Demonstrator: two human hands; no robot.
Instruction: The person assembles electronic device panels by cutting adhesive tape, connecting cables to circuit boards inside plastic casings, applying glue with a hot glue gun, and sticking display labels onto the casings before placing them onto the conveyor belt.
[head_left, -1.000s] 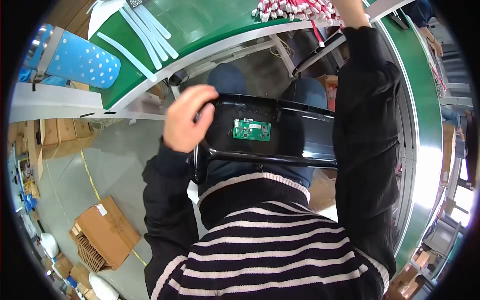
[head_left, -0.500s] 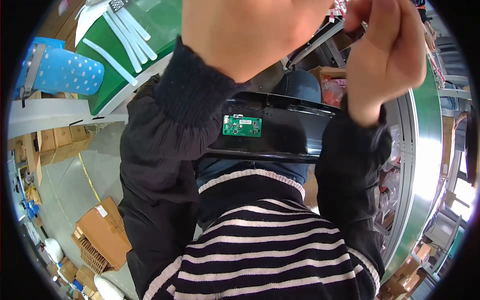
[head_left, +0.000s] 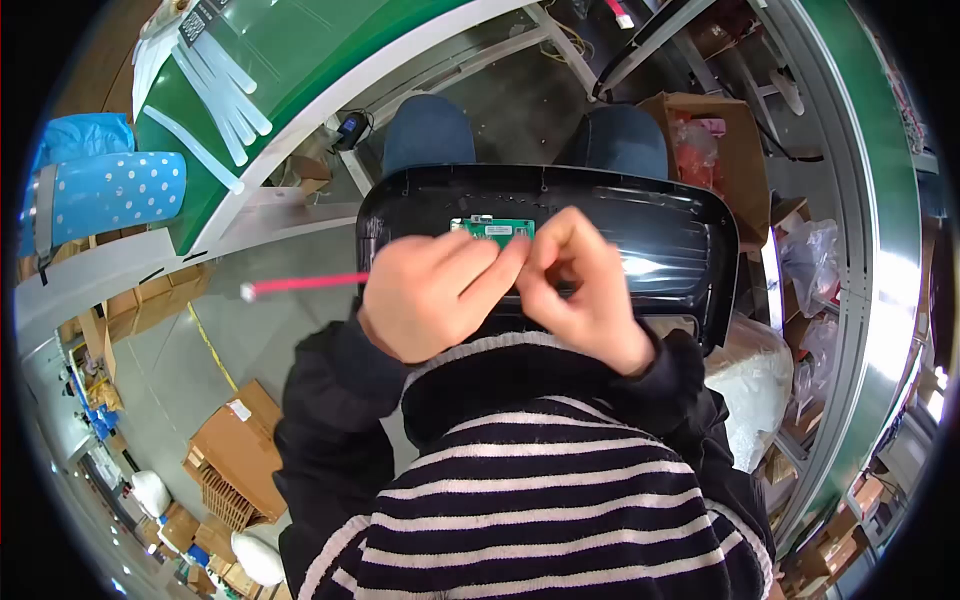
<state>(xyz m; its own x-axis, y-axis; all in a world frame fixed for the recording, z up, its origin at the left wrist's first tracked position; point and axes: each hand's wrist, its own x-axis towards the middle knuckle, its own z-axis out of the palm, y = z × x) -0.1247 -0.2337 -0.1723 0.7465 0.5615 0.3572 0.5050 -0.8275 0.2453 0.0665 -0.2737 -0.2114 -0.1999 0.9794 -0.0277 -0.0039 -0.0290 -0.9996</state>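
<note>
One red cable [head_left: 310,284] gripped: left fingers [head_left: 482,270] | overhangs panel [head_left: 650,235] edge | right fingers [head_left: 546,246]: can't tell

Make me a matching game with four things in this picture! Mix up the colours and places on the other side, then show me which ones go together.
Things:
1. red wire
2. circuit board
3. large curved panel
4. cardboard box

Colours and places:
A. black and shiny
B. brown, on the floor
C. poking out beside the left hand
D. green, partly hidden from view

Right pairs: 1-C, 2-D, 3-A, 4-B
</note>
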